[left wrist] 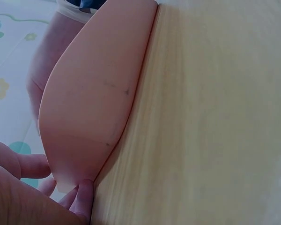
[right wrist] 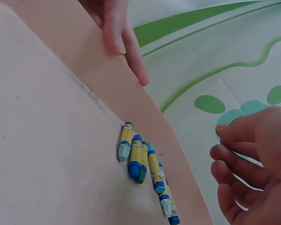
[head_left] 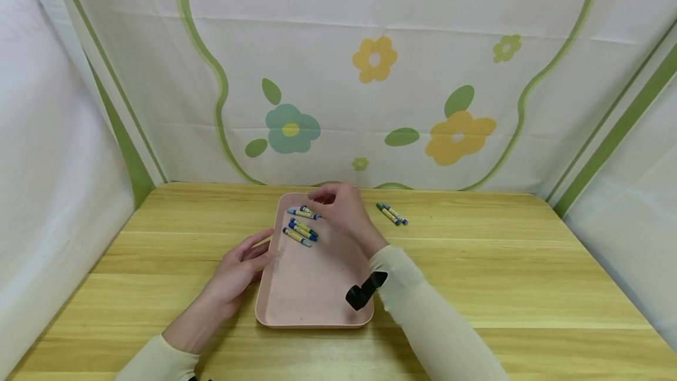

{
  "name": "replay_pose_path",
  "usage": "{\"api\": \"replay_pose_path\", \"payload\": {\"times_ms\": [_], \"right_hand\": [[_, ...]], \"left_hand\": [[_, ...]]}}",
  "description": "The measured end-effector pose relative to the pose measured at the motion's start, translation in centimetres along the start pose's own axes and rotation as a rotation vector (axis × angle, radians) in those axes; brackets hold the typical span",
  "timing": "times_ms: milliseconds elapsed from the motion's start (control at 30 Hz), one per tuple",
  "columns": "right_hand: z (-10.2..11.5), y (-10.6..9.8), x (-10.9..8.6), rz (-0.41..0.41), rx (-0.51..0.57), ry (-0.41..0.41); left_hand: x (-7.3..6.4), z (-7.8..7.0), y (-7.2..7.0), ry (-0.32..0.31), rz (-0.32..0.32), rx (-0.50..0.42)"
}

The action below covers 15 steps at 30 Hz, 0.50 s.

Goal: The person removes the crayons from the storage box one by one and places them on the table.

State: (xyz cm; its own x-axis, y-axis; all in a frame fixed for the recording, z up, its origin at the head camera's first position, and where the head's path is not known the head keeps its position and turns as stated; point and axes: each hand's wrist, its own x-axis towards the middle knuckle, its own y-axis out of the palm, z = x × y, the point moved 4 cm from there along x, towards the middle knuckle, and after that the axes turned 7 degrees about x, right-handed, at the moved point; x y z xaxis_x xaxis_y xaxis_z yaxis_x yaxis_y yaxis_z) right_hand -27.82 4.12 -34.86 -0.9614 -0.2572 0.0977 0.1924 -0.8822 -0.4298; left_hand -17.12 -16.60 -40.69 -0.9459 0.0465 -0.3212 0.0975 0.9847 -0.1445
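A pink tray [head_left: 317, 287] lies on the table, with several yellow-wrapped crayons [right wrist: 136, 157] near its far left side. My left hand [head_left: 240, 269] is at the tray's left side, its straight thumb and fingers touching the rim and outer wall. Over the far end of the tray is my right hand [head_left: 344, 210], its fingers loosely bent and holding nothing. In the right wrist view, bare space shows between these fingers and the crayons. Two more crayons, a green crayon [head_left: 388, 214] and a grey crayon [head_left: 395, 214], lie side by side on the table, right of the tray.
The wooden table [head_left: 502, 275] reaches back to a white curtain [head_left: 328, 63] printed with flowers. White cloth also hangs on both sides. A black wrist camera mount [head_left: 365, 291] sticks out from the right sleeve above the tray.
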Motion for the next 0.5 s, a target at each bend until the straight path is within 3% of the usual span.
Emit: {"api": "replay_pose_path", "payload": {"times_ms": [500], "right_hand": [[-1.6, 1.6, 0.2, -0.009, -0.265, 0.124]], "left_hand": [[0.1, 0.0, 0.0, 0.013, 0.006, -0.006]]}}
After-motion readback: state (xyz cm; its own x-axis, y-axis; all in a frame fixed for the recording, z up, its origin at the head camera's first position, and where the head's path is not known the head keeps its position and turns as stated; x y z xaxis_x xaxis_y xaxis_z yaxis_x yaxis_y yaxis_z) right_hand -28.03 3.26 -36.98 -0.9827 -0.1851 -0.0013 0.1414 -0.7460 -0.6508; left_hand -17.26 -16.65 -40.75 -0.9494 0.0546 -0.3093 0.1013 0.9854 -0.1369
